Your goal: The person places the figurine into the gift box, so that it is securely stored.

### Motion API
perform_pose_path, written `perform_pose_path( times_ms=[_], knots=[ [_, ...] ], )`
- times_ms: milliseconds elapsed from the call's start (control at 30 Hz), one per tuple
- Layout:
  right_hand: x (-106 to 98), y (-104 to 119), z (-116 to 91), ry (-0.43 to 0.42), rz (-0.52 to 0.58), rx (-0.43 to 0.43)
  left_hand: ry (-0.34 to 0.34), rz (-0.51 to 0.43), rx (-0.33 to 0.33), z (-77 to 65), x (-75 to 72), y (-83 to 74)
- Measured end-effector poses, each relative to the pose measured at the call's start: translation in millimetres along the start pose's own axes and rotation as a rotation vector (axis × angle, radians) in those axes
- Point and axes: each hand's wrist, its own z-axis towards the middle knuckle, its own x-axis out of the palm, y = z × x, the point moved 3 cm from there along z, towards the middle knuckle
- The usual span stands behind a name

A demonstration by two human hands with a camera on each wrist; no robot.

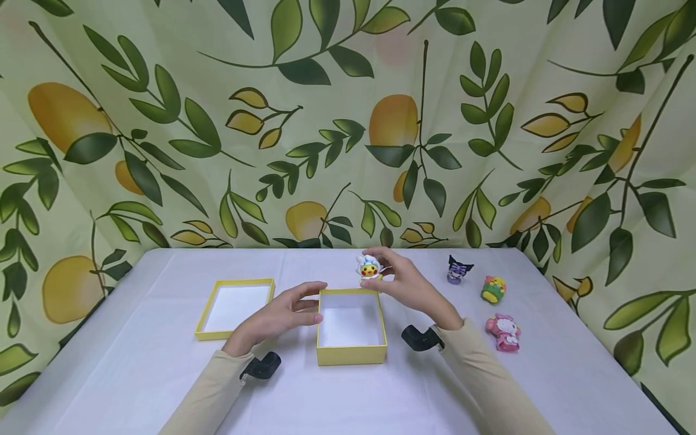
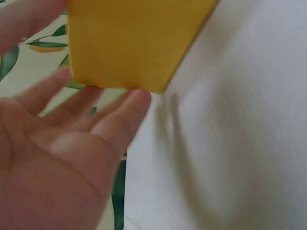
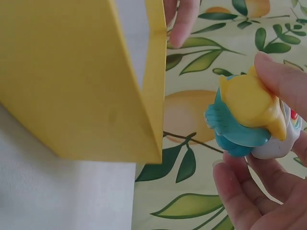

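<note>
My right hand (image 1: 405,281) pinches a small yellow figurine (image 1: 370,269) with red cheeks and a white-and-blue hood, above the far rim of an open yellow box (image 1: 350,356). The right wrist view shows the figurine's yellow and teal underside (image 3: 247,103) between thumb and fingers. White inside, the box sits on the table with its opening up. Against its left side, my left hand (image 1: 283,314) rests with fingers spread and loosely bent. In the left wrist view, its fingertips (image 2: 141,98) are right at the edge of the yellow box wall (image 2: 129,43).
A yellow-rimmed lid (image 1: 205,336) lies left of the box, white inside facing up. On the right stand a dark purple figurine (image 1: 458,270), a green-and-yellow figurine (image 1: 493,290) and a pink figurine (image 1: 504,332). A leaf-patterned curtain (image 1: 348,139) hangs behind the white-covered table (image 1: 136,362).
</note>
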Motion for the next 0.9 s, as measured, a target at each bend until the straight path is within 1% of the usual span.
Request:
perform_pose_path(
  times_ms=[100,300,400,700,900],
  knots=[
    [2,2,-1,0.007,0.003,-0.007,0.011,0.006,0.038,1.0,2.3,-1.0],
    [8,5,-2,0.021,0.026,-0.044,0.019,-0.019,0.059,3.2,4.4,2.1],
    [10,7,-2,0.031,0.032,-0.06,0.021,-0.028,0.058,4.4,5.0,3.7],
    [21,13,-1,0.051,0.038,-0.067,0.024,-0.039,0.043,5.9,3.5,9.5],
    [30,15,1,0.064,0.025,-0.083,0.035,-0.047,0.018,5.4,3.5,8.4]
  ],
)
